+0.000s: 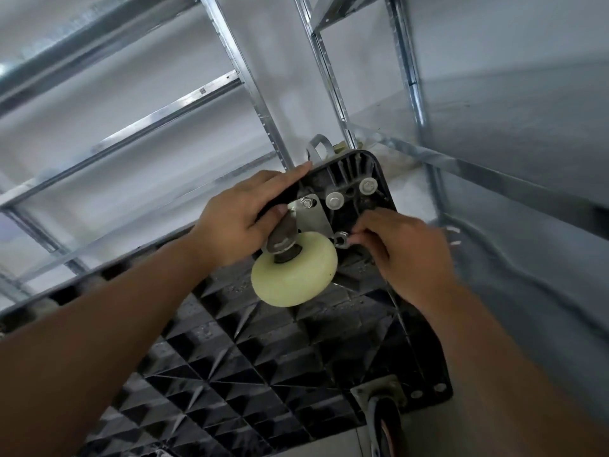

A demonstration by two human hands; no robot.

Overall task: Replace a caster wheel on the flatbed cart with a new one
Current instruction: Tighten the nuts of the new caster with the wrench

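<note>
Cream-coloured plastic marks the caster wheel, which sits at the far corner of the upturned flatbed cart, its silvery mounting plate lying flat against the black ribbed underside. The left hand is curled around the caster's dark fork just above the wheel, with the index finger stretched along the cart's far edge, so it seems to be steadying the caster in place. The right hand pinches a small washer or nut between thumb and fingertips, right at the plate's near right corner, where a bolt presumably goes; whether a bolt is already in that hole is hidden by the fingers. One nut shows on the plate's far corner, and two large washered bolts stand in the cart body just beyond the plate. Judging by this, the caster is seated and at least one fastener is on, while the corner under the right hand is in the middle of being fitted and the remaining corners cannot be seen. Tightening likely remains, since no tool is in either hand. Another caster, with a darker wheel, is mounted at the cart's near right corner. Metal shelving stands behind the cart.
</note>
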